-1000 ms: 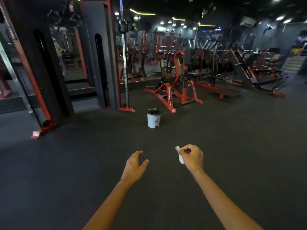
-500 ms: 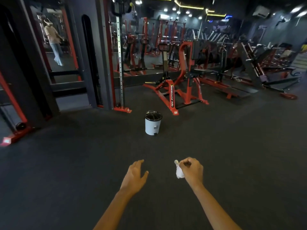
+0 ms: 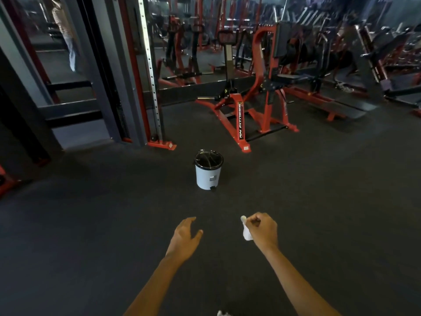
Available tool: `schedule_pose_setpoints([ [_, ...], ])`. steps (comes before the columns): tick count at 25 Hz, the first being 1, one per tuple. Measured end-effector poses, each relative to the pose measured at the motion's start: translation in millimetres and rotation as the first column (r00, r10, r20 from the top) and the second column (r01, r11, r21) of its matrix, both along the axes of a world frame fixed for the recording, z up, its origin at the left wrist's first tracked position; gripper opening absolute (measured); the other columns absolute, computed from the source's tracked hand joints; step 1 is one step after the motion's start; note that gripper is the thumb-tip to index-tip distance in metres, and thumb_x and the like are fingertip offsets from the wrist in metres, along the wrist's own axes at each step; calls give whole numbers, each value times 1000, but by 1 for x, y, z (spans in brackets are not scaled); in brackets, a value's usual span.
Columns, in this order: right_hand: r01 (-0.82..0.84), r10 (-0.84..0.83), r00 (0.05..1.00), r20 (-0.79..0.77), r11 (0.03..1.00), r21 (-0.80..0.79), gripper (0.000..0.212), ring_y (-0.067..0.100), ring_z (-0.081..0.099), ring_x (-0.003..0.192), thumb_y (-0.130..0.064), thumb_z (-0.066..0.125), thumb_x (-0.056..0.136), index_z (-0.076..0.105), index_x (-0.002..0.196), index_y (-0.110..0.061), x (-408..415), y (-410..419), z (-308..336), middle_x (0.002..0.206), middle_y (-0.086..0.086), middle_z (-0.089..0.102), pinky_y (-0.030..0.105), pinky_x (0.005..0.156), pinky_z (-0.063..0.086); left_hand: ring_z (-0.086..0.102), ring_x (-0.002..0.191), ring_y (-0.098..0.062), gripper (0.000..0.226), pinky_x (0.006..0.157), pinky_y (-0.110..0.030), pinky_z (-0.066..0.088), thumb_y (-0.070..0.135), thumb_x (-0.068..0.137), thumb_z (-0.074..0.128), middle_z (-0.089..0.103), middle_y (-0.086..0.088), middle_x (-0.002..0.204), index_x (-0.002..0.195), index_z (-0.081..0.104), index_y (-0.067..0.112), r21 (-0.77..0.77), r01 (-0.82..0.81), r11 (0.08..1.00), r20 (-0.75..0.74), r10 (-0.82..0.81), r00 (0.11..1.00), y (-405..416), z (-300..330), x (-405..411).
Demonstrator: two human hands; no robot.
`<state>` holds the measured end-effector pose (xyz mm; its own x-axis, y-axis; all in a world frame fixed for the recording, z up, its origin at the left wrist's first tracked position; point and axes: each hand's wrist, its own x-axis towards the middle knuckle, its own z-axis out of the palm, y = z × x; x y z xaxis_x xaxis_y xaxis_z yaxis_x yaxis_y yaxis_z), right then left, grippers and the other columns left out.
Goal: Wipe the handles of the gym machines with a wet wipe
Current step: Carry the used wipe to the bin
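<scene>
The right hand pinched a crumpled white wet wipe, which hung below its curled fingers; the left hand hovered loose and held nothing. Below lay dark rubber gym flooring. Ahead stood a small white pedal bin, black-lined, contents unclear, before red steel gym machines.

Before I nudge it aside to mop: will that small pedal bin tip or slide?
The pedal bin looks like light plastic, so it probably slides easily. It is tall for its narrow base, so a high push may tip it. Its black lid appears closed.
</scene>
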<state>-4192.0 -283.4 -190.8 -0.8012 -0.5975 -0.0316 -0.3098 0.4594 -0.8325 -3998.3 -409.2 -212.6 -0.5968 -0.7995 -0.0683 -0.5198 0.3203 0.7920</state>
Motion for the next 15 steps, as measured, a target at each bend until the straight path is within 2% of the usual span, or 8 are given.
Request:
schedule_pose_setpoints([
  [2,-30,32,999,-41,999,40,16,9,60,74,-22,70,82,63,68,-17,-54,-46,3,86,1,62,14,59,44,47,126,-18,48,99,-17,33,22,93,60,50,-5,135,137,45,8,19,-25,999,-9,26,1000,-42,2,-52],
  [4,-44,48,996,-70,997,56,16,7,58,71,-22,68,83,65,71,-13,-101,-92,10,85,1,61,9,55,38,46,127,-18,48,101,-19,33,22,93,59,50,-4,135,137,45,8,44,-55,998,-13,55,998,-80,6,-97],
  [8,-110,117,991,-67,989,101,12,9,58,74,-17,68,82,63,71,-15,-164,-183,5,87,0,60,9,55,36,45,129,-21,49,107,-29,36,22,93,59,49,-7,136,138,44,7,83,-74,994,21,73,997,-152,-6,-168],
  [12,-162,167,984,-55,983,84,10,8,59,77,-19,70,82,64,75,-14,-230,-289,-9,87,0,59,10,59,39,43,130,-20,49,99,-16,29,21,93,59,48,-7,137,138,43,8,71,-50,996,17,49,999,-252,-21,-243],
  [15,-177,186,979,-83,979,104,14,6,58,73,-21,71,82,64,72,-14,-278,-367,-15,85,1,60,10,58,38,43,129,-21,51,98,-17,30,20,93,59,46,-9,138,140,41,7,60,-67,996,12,66,998,-334,-24,-292],
])
